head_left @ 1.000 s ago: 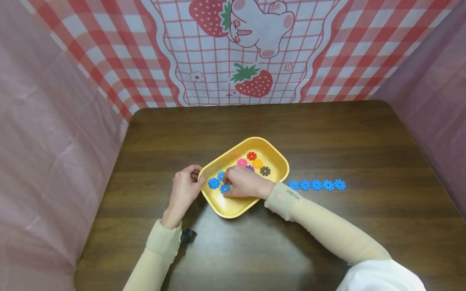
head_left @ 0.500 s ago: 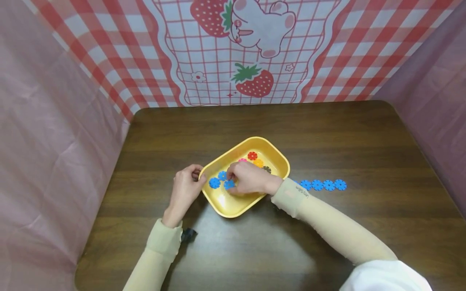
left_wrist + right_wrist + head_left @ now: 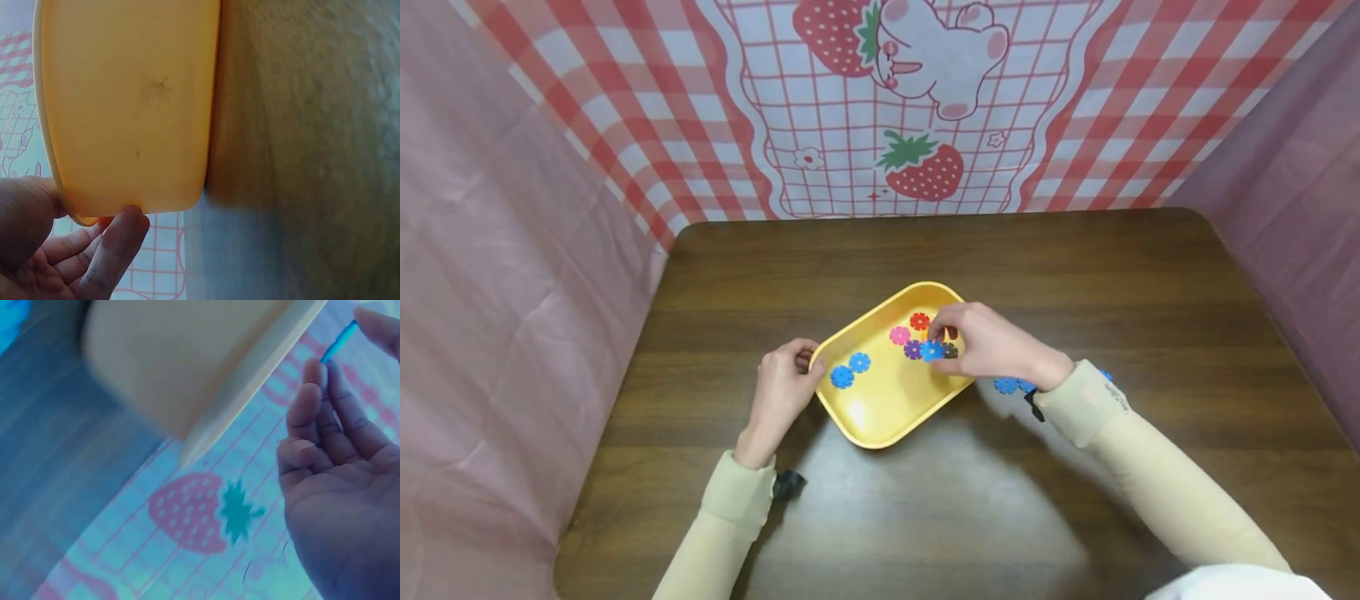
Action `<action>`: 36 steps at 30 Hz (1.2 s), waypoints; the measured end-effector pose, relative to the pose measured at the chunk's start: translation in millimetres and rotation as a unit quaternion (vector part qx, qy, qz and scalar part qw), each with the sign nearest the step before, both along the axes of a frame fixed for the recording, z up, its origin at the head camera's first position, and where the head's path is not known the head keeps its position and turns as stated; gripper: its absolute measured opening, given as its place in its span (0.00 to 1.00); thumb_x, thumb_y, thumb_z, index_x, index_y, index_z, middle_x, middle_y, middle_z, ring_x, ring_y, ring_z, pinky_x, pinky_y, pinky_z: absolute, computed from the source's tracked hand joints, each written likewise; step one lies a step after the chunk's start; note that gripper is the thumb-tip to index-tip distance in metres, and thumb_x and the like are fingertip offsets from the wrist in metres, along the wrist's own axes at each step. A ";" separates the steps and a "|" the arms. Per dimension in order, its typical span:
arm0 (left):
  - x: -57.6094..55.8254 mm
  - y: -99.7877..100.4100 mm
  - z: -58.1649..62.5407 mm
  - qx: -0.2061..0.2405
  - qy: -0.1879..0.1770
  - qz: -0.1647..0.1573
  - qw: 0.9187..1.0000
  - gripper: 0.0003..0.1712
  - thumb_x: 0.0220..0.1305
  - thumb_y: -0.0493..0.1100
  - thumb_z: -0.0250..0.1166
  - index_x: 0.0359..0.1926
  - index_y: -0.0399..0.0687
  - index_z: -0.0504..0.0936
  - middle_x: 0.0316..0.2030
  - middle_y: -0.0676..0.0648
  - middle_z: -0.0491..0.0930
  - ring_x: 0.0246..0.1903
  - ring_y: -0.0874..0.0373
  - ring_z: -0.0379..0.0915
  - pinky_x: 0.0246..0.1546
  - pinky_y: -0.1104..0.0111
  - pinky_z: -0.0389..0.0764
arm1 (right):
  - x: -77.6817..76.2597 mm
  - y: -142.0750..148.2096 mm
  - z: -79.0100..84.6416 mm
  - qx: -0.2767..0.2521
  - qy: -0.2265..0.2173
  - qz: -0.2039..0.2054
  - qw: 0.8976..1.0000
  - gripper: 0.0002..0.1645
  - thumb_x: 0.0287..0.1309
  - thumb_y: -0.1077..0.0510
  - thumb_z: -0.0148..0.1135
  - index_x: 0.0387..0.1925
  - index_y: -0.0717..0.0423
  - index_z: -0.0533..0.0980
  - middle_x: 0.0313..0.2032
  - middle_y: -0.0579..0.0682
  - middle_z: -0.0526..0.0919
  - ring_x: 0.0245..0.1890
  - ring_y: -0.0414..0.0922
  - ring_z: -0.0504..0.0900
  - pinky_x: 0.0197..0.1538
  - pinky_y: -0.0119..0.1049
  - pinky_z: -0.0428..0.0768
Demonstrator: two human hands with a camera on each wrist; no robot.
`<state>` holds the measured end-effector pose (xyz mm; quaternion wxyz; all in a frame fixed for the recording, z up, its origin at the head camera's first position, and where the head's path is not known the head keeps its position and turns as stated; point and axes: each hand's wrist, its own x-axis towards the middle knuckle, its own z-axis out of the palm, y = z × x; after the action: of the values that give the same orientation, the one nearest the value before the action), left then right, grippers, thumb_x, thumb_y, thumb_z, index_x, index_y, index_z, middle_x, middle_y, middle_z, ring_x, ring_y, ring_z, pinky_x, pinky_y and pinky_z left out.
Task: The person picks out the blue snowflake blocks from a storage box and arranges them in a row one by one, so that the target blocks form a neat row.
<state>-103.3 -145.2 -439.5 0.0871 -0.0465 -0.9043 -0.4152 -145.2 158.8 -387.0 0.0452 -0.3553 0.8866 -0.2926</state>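
Observation:
A yellow tray [image 3: 880, 417] sits mid-table, tilted in outline. My left hand [image 3: 781, 387] grips its left corner, thumb over the rim and fingers outside; the left wrist view shows the tray wall [image 3: 125, 112] beside those fingers. Between thumb and fingertips my right hand [image 3: 992, 342] pinches a blue notched disc [image 3: 932, 351], held over the tray's right part. Edge-on, the same blue disc [image 3: 339, 341] shows in the right wrist view. Inside the tray lie blue discs [image 3: 842, 377] at left and a red disc [image 3: 920, 322], a pink disc [image 3: 900, 335] and a purple disc [image 3: 913, 350].
On the wooden table [image 3: 700, 275] to the right of the tray, a row of blue discs [image 3: 1006, 386] is partly covered by my right wrist. A checkered strawberry cloth [image 3: 925, 171] hangs behind the table. Pink curtains [image 3: 512, 292] flank both sides.
My right hand has pinched a blue disc, lifted it from the tray's left group and carried it right. The left hand keeps its place on the rim.

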 end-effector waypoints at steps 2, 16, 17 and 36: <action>0.2 0.2 0.4 0.000 0.001 0.001 1.000 0.09 0.54 0.33 0.65 0.37 0.34 0.85 0.30 0.41 0.85 0.29 0.51 0.83 0.35 0.57 0.82 | 0.9 14.4 3.1 0.002 0.005 -0.005 1.000 0.17 0.43 0.57 0.79 0.36 0.56 0.81 0.32 0.44 0.81 0.33 0.48 0.77 0.39 0.41 0.77; -0.1 0.3 -1.4 -0.001 -0.002 0.000 1.000 0.09 0.55 0.34 0.66 0.38 0.34 0.85 0.30 0.41 0.85 0.29 0.51 0.83 0.35 0.57 0.83 | 14.2 113.1 -7.4 -0.029 0.057 -0.044 0.997 0.19 0.42 0.60 0.80 0.38 0.48 0.81 0.34 0.37 0.79 0.35 0.38 0.73 0.38 0.31 0.76; 0.1 0.4 -1.0 -0.001 -0.003 0.001 1.000 0.09 0.55 0.34 0.65 0.38 0.34 0.85 0.30 0.41 0.85 0.29 0.50 0.83 0.35 0.57 0.83 | 15.7 119.4 -9.2 -0.029 0.065 -0.048 0.996 0.20 0.41 0.61 0.80 0.38 0.49 0.81 0.34 0.37 0.79 0.35 0.38 0.73 0.38 0.30 0.75; -0.1 0.1 -1.7 0.000 -0.006 0.007 1.000 0.09 0.55 0.34 0.66 0.38 0.35 0.85 0.30 0.41 0.85 0.30 0.51 0.83 0.36 0.56 0.82 | 48.9 219.7 -38.8 0.010 0.080 -0.172 0.982 0.24 0.34 0.64 0.82 0.38 0.50 0.83 0.35 0.39 0.81 0.34 0.41 0.75 0.41 0.24 0.71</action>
<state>-103.4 -145.2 -441.2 0.0847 -0.0380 -0.9050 -0.4152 -96.3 378.5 -425.8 -0.0730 -0.2190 0.9383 -0.2576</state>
